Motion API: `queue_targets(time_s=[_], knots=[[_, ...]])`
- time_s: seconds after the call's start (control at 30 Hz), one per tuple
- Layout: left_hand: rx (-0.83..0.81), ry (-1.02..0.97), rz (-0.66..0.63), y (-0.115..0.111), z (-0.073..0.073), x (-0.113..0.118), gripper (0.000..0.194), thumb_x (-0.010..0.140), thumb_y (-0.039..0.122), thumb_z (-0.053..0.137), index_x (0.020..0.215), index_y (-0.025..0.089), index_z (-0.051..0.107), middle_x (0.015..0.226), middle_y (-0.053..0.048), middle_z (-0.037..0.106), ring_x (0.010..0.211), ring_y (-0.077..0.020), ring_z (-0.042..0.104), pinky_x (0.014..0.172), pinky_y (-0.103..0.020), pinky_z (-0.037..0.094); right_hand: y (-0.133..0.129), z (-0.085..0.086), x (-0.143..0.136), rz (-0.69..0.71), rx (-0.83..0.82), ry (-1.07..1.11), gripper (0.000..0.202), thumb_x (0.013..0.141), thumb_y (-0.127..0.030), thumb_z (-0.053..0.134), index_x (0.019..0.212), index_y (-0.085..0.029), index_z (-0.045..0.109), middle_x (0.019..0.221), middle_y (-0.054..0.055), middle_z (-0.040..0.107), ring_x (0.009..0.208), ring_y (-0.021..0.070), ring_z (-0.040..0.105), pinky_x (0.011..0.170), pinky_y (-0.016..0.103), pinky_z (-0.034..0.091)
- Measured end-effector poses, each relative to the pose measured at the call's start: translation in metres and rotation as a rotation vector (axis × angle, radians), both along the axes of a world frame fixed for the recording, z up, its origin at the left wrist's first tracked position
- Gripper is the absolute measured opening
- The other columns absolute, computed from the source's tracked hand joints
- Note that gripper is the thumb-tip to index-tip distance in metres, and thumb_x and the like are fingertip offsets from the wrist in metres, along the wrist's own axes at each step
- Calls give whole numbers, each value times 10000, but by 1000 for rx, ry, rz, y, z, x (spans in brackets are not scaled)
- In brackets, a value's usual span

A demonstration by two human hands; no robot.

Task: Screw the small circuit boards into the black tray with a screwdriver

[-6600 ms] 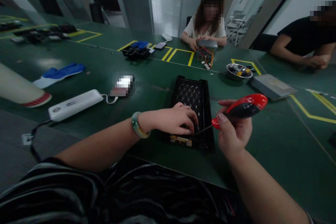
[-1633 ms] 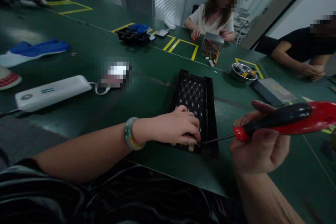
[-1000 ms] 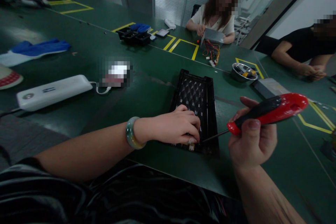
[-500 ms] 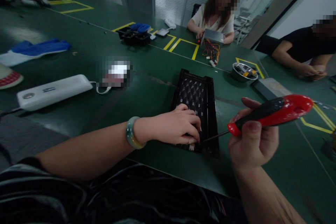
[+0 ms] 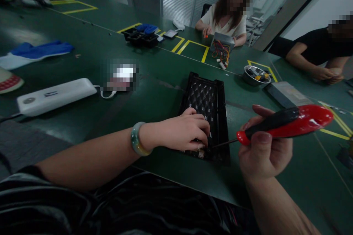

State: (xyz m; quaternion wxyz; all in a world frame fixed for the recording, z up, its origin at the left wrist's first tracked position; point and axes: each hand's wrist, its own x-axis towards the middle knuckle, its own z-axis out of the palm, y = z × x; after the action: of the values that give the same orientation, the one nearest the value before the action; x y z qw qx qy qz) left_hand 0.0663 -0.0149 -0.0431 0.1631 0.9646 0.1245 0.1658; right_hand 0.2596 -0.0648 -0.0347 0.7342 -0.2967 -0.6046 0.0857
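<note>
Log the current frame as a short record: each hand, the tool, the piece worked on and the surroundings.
Left hand: over the near end of the black panel
Right hand: gripping the screwdriver
Tool tip: at panel's near end; contact unclear
Panel: lying on the green table
Left side: white power strip, blue-and-white glove
Beyond: metal bowl, co-worker with metal box

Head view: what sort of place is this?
Probably a shared electronics workshop: a long green table marked with yellow lines, a metal box with coloured wires by a co-worker, and a red-and-black screwdriver in the right hand.
</note>
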Motion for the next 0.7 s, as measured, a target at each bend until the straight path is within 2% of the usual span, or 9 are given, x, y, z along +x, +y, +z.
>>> queue_targets(time_s=[0.3, 0.47, 0.57, 0.7], knots=[[-12, -26, 4, 0, 1, 0, 104, 912, 271, 679, 954, 255, 773, 1072, -24, 722, 1044, -214, 597, 947, -390, 278, -3, 1, -1, 4, 32, -8, 211, 888, -314, 684, 1069, -216, 733, 1069, 42, 719, 616, 103, 544, 466, 264, 387], [-8, -42, 10, -1, 2, 1, 135, 915, 347, 694, 995, 271, 773, 1081, -18, 726, 1046, -214, 595, 931, -392, 273, -7, 1, -3, 6, -9, -1, 292, 860, -336, 718, 1116, -199, 745, 1007, 59, 714, 604, 113, 529, 452, 284, 365], [-3, -36, 2, -1, 1, 2, 153, 915, 385, 699, 998, 282, 777, 1072, -7, 731, 1037, -210, 591, 919, -394, 268, -7, 1, -4, -10, 30, -8, 296, 857, -333, 718, 1123, -207, 745, 970, 50, 710, 606, 117, 531, 458, 289, 370], [-5, -11, 14, -1, -1, 5, 165, 929, 400, 680, 994, 282, 776, 1066, 2, 737, 1027, -209, 577, 921, -399, 255, -7, 1, -5, -14, 58, -24, 281, 859, -320, 711, 1121, -225, 743, 1053, 51, 718, 604, 114, 532, 468, 292, 381]])
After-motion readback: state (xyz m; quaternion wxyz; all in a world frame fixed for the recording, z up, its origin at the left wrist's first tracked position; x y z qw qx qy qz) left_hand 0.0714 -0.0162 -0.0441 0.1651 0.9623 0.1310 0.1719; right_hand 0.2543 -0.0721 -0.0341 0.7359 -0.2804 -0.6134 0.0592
